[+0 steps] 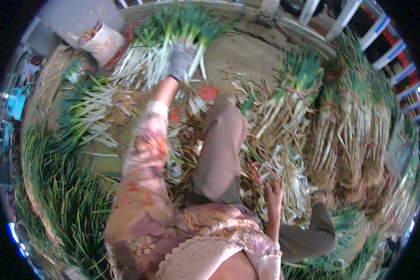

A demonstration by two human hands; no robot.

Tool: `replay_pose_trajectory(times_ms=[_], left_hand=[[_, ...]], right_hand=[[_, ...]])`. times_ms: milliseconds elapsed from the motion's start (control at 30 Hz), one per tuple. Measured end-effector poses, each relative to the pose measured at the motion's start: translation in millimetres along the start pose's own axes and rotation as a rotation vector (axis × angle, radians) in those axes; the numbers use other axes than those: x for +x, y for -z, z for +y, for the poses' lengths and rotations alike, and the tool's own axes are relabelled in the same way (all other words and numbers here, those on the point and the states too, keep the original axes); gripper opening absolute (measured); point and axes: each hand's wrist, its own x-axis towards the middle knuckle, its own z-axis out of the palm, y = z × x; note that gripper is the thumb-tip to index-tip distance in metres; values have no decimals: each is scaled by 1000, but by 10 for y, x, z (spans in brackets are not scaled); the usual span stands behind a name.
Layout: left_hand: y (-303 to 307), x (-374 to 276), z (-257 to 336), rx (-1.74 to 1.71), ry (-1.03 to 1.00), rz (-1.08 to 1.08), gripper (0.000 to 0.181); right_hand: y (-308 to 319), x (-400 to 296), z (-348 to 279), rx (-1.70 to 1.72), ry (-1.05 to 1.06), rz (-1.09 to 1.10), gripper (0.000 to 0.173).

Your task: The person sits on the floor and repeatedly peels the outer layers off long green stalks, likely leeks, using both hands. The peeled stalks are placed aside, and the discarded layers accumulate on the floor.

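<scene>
My left hand [182, 61], in a grey knitted glove, reaches far forward and closes around a bunch of green onions [192, 29]; its fingertips are hidden. Loose trimmed green onions [143, 64] lie beside it, white ends towards me and green tops away. Low on my right, my bare right hand [273, 189] has its fingers on a looped red tie [260, 171]. Below that hand spread peeled leaves and dry husks [295, 182].
Tied, untrimmed bundles [353, 122] with soiled roots stand at right; another tied bundle [294, 91] lies nearer. Green onions are heaped at left [63, 189], with a smaller trimmed pile [91, 112] above. A white sack [103, 43] and a railing [343, 19] border the far side.
</scene>
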Motion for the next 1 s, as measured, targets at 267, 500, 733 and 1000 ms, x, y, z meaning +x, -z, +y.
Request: replay_pose_trajectory(times_ms=[267,500,733,1000], left_hand=[[146,-1367,2064,-958,168,-527,23],[-226,-2116,2217,-506,-511,-716,23],[-318,-2417,2174,62,-613,-1360,29],[-387,-2402,2204,172,-614,-1383,33]], right_hand=[[-61,479,-419,-238,39,-151,27],[-402,969,-63,-80,337,-86,39],[-562,1744,-97,-262,149,133,32],[-1023,2418,-247,-699,-47,184,44]])
